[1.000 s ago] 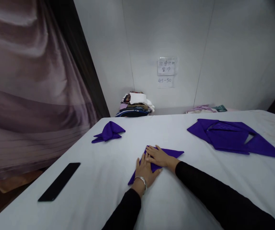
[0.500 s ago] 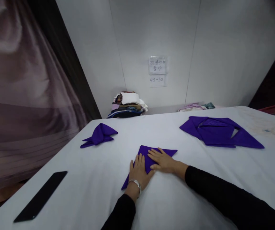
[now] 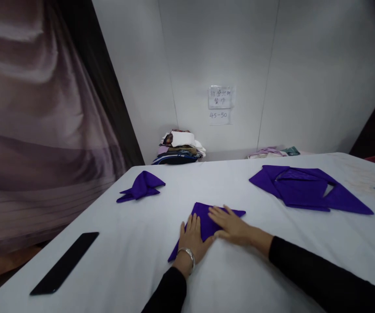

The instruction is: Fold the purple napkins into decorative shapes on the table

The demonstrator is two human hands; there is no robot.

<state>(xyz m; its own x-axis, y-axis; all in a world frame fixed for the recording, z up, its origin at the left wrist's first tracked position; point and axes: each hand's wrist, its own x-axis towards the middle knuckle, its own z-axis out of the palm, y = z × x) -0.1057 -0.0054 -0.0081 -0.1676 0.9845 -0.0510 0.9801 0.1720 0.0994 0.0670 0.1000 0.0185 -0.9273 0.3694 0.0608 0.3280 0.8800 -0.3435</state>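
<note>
A purple cloth napkin (image 3: 206, 221), folded into a triangle, lies flat on the white-covered table (image 3: 239, 274). My left hand (image 3: 194, 238) rests on its left side, palm down with fingers stretched out. A silver bracelet (image 3: 188, 256) circles that wrist. On the right side of the same napkin, my right hand (image 3: 229, 224) lies flat with its fingers spread. The two thumbs come close together at the napkin's near edge. Parts of the cloth are hidden under both hands.
Back left stands a folded purple napkin (image 3: 142, 186); more folded purple cloth (image 3: 301, 188) lies back right. A flat black strip (image 3: 66, 261) is at the left. Stacked clothes (image 3: 181, 148) sit behind the table, below a handwritten sign (image 3: 220, 97) on the wall.
The view has shifted, so the whole scene sits slightly lower and further right. Both hands stay flat on the triangular napkin; the right has slid slightly outward.
</note>
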